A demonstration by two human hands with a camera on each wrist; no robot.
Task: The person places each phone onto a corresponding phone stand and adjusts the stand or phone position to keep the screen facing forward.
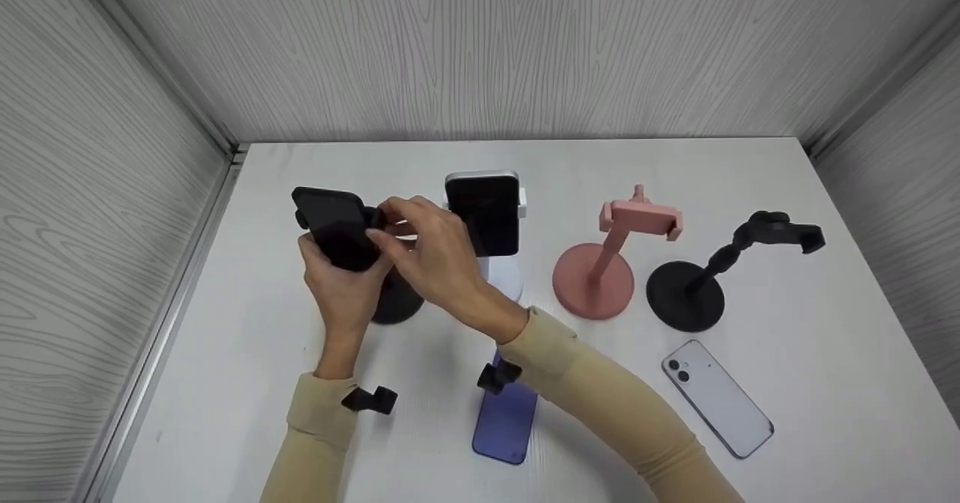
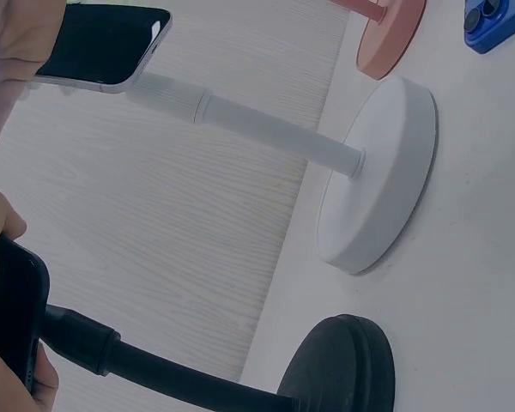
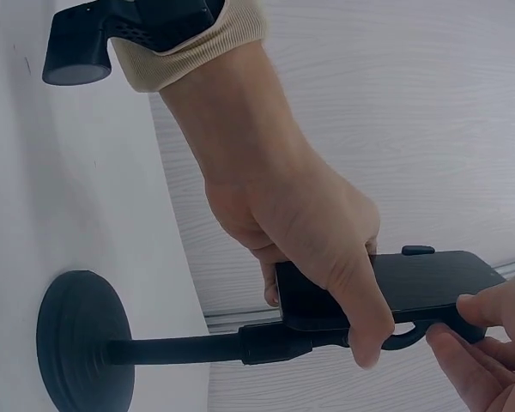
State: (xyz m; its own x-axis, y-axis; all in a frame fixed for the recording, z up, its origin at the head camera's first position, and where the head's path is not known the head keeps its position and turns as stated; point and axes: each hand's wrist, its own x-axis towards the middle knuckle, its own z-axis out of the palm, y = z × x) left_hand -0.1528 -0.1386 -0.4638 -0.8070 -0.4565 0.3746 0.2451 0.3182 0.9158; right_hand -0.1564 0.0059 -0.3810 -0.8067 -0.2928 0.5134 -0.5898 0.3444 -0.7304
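Note:
A black phone [image 1: 336,222] sits tilted at the clamp of a black round-based phone stand [image 3: 84,339]. My left hand [image 1: 341,285] grips the phone around its lower end, thumb along one edge in the right wrist view. At the phone's right side, my right hand [image 1: 439,252] pinches the clamp [image 3: 403,339] between thumb and fingers. The stand's black neck [image 2: 189,378] runs from the base up to behind the phone. Just right of it, a white stand [image 2: 378,189] carries another phone [image 1: 491,222], upright with its dark screen facing me; my right hand partly overlaps this stand.
A pink stand [image 1: 592,282] and a second black stand [image 1: 686,297], both without phones, are on the right. Below them lies a white phone [image 1: 720,398], back up. A blue-purple phone [image 1: 506,424] lies at the front middle, partly under my right sleeve.

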